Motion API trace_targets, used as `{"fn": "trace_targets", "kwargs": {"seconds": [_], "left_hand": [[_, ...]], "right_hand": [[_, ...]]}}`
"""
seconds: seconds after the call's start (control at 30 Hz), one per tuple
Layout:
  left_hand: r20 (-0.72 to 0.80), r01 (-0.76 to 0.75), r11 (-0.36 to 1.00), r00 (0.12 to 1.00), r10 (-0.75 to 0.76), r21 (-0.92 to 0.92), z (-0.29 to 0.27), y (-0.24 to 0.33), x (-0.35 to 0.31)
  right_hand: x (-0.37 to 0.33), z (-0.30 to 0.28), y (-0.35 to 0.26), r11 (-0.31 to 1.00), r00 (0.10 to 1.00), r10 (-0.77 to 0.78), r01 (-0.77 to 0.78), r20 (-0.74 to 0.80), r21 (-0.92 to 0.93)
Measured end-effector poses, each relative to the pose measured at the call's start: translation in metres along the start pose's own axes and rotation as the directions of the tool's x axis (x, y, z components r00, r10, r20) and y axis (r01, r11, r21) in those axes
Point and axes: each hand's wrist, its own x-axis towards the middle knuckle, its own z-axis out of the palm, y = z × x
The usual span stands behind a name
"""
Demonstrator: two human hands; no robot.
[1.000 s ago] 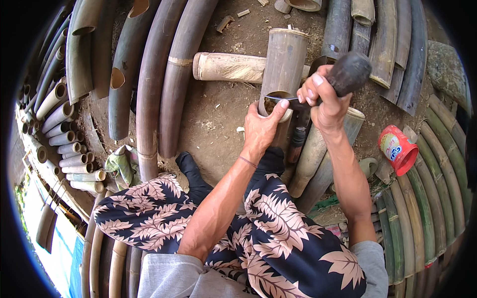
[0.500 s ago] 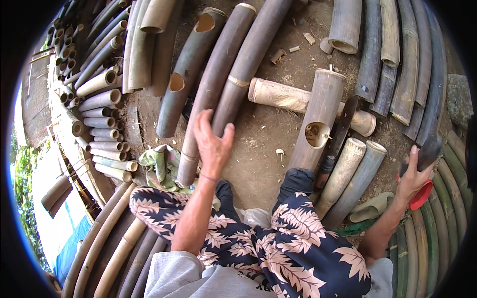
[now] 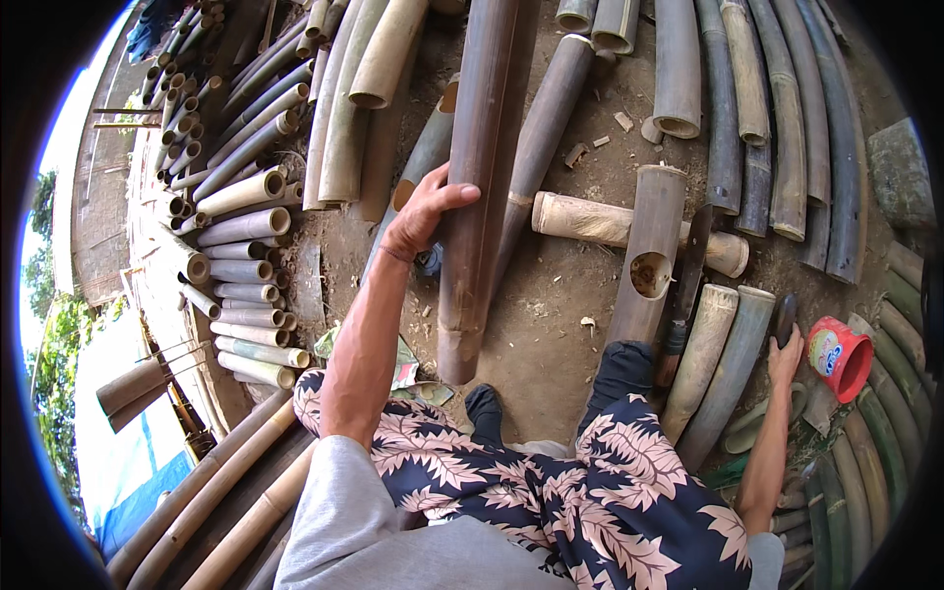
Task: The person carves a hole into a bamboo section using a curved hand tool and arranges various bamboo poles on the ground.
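A long dark bamboo tube (image 3: 474, 226) slants up away from me, its upper end out of the picture. My left hand (image 3: 425, 208) grips it from the left side, thumb across the front and the other fingers behind it. Off to the right, my right hand (image 3: 784, 356) closes on a small dark, rounded oblong object (image 3: 787, 315) whose kind I cannot make out. Beside that hand lies a red plastic tub (image 3: 839, 359) on its side. Another dark bamboo tube (image 3: 551, 123) lies on the ground just right of the held one.
A bamboo piece with a cut hole (image 3: 644, 285) rests across a pale bamboo log (image 3: 585, 218). A long dark blade (image 3: 691, 265) stands beside it, near two short bamboo tubes (image 3: 700, 344). Stacked bamboo (image 3: 256, 226) lines the left; more poles (image 3: 885, 433) lie right.
My left hand has taken hold of the bamboo tube and raised it from the ground. My right hand has moved left with the dark object, leaving the red tub in plainer view.
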Motion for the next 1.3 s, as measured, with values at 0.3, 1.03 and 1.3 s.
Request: {"fn": "trace_targets", "kwargs": {"seconds": [0.3,1.03,1.3], "left_hand": [[0.130,-0.376,0.908,0.925,0.356,0.186,0.095,0.046,0.001],[0.411,-0.839,0.535,0.524,0.746,0.097,0.249,0.117,-0.049],[0.448,-0.902,0.424,0.415,0.792,0.085,0.248,0.102,-0.068]], "right_hand": [[-0.109,-0.034,-0.071,0.945,0.983,0.158,-0.123,-0.095,0.303],[-0.271,0.007,-0.122,0.956,0.949,0.253,-0.275,-0.188,-0.102],[-0.311,0.001,-0.180,0.964,0.980,0.170,-0.187,0.103,0.188]]}}
